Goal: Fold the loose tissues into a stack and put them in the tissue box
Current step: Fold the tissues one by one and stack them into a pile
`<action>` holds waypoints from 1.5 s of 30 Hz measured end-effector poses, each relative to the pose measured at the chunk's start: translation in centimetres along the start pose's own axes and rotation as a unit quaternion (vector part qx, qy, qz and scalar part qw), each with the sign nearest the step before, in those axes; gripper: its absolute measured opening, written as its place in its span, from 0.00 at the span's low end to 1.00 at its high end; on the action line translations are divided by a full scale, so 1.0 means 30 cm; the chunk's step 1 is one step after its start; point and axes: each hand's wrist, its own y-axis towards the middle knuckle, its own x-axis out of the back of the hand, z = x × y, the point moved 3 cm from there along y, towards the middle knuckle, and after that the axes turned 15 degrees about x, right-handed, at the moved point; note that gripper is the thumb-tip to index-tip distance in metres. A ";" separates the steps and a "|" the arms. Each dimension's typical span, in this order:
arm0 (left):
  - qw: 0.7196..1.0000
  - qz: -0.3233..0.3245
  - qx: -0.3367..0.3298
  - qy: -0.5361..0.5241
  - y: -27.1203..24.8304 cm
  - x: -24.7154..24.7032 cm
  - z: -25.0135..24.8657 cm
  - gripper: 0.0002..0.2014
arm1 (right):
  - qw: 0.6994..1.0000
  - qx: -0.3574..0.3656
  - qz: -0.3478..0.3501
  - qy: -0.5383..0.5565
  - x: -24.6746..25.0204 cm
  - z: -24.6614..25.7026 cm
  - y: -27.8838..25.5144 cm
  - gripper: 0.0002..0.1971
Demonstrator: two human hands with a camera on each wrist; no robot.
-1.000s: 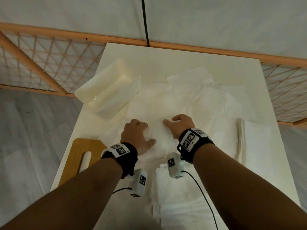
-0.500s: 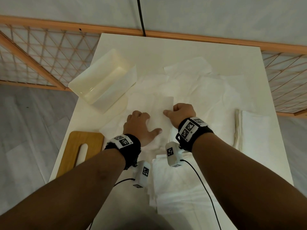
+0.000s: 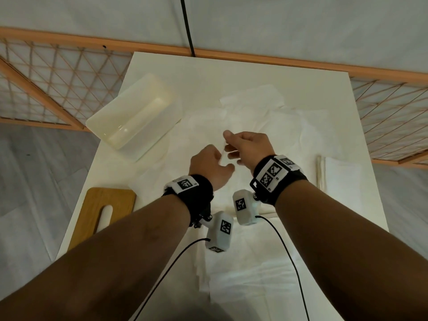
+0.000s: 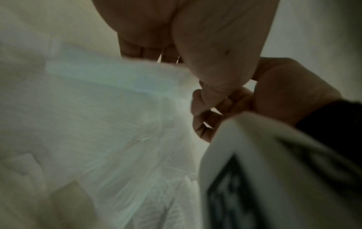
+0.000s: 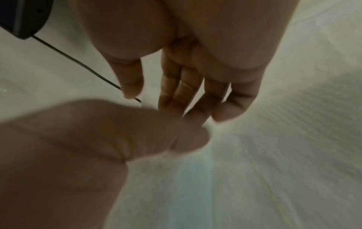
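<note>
My left hand (image 3: pixel 208 163) and right hand (image 3: pixel 245 147) are raised close together above the middle of the white table (image 3: pixel 208 72). In the left wrist view the left hand (image 4: pixel 215 46) grips the top edge of a white tissue (image 4: pixel 117 124), which hangs below it. The right hand (image 4: pixel 284 86) sits just beside it. In the right wrist view the right hand's fingers (image 5: pixel 186 96) reach the tissue (image 5: pixel 195 186) with the thumb held apart. The open, pale tissue box (image 3: pixel 148 144) stands at the back left. Loose tissues (image 3: pixel 289 135) lie spread beneath the hands.
A wooden lid with a slot (image 3: pixel 104 209) lies at the table's left front edge. One folded pile of tissues (image 3: pixel 340 174) sits at the right edge, another (image 3: pixel 250 274) near the front under my forearms. A wooden lattice rail (image 3: pixel 46 77) borders the table.
Both hands were pressing a tissue flat on the table. They have since lifted off the surface and come together, with the tissue raised in the left hand.
</note>
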 end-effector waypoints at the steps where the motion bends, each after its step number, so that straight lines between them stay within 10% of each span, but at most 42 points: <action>1: 1.000 -0.003 0.022 -0.019 0.016 0.005 0.015 0.08 | 1.000 -0.016 0.000 0.016 0.000 -0.009 -0.004 0.18; 10: 0.997 -0.012 0.038 -0.066 0.142 0.095 0.098 0.11 | 0.995 -0.095 0.024 -0.018 -0.037 -0.151 -0.027 0.17; 19: 0.904 0.212 0.099 -0.359 0.081 0.090 0.086 0.09 | 0.975 -0.162 0.005 0.154 -0.105 -0.126 -0.028 0.26; 26: 0.991 0.031 0.052 -0.118 0.128 0.078 0.138 0.23 | 0.991 -0.127 -0.011 0.049 -0.043 -0.148 -0.039 0.05; 30: 0.969 0.102 0.090 -0.209 0.111 0.054 0.111 0.33 | 0.981 -0.112 -0.003 0.160 -0.030 -0.106 -0.059 0.08; 35: 0.907 0.262 0.095 -0.315 0.066 0.040 0.058 0.21 | 0.958 -0.117 0.014 0.260 0.016 -0.052 -0.091 0.16; 45: 0.943 0.231 0.058 -0.234 -0.001 -0.006 0.030 0.22 | 0.991 -0.064 -0.059 0.101 0.171 -0.109 -0.076 0.18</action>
